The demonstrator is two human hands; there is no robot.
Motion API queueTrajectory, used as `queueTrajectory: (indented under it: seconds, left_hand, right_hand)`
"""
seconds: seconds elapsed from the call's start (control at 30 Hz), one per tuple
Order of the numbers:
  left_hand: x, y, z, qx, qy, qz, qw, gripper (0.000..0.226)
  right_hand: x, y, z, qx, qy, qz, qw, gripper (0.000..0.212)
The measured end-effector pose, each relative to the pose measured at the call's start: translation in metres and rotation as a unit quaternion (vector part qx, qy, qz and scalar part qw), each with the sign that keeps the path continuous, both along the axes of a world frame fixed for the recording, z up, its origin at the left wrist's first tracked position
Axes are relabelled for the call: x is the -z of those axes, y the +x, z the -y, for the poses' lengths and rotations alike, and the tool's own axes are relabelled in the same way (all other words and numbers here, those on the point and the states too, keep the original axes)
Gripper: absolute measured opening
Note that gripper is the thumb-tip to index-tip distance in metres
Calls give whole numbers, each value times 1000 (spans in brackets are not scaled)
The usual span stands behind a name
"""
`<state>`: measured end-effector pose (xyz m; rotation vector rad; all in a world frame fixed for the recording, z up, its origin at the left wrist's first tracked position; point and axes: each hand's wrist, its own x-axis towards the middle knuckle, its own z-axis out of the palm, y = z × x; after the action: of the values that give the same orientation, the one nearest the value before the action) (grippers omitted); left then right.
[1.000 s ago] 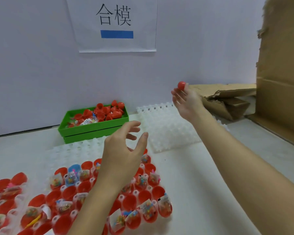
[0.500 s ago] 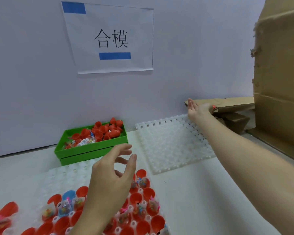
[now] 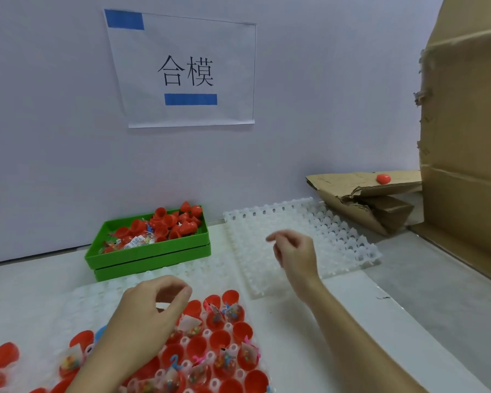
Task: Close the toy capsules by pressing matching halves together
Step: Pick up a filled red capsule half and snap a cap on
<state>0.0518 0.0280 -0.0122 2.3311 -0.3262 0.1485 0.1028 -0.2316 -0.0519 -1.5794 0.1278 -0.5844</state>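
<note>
Capsule halves (image 3: 219, 340), red and open, fill our near tray under our left hand (image 3: 150, 310), loosely curled and empty. Our right hand (image 3: 295, 256), relaxed and empty, hovers above the white tray (image 3: 338, 231). Mismatched halves could jam.
</note>
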Motion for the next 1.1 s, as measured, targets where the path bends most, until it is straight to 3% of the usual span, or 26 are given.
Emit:
queueTrajectory:
  seconds: [0.1, 0.2, 0.3, 0.47, 0.6, 0.8, 1.1]
  left_hand:
    - [0, 2, -18, -73, 62, 5, 995, 3]
    - [0, 8, -35, -115, 102, -6, 988, 14]
    - [-4, 8, -45, -115, 54, 4, 992, 7]
    - [-15, 8, -87, -215, -37, 69, 974, 20]
    - [-21, 8, -121, -271, 12, 28, 962, 13]
    - [-20, 9, -126, -218, 136, -97, 961, 8]
    - [-15, 30, -110, -97, 248, -138, 954, 14]
  right_hand:
    - [10, -14, -18, -34, -136, -7, 990, 32]
    - [5, -18, -30, -73, -196, -2, 978, 28]
    - [8, -23, -32, -76, -224, 0, 972, 25]
    - [10, -25, -30, -54, -248, 40, 967, 31]
    - [13, -23, -40, -46, -280, 56, 957, 33]
    - [15, -22, -45, -28, -295, 62, 953, 28]
    - [16, -25, -46, -29, -279, 49, 958, 31]
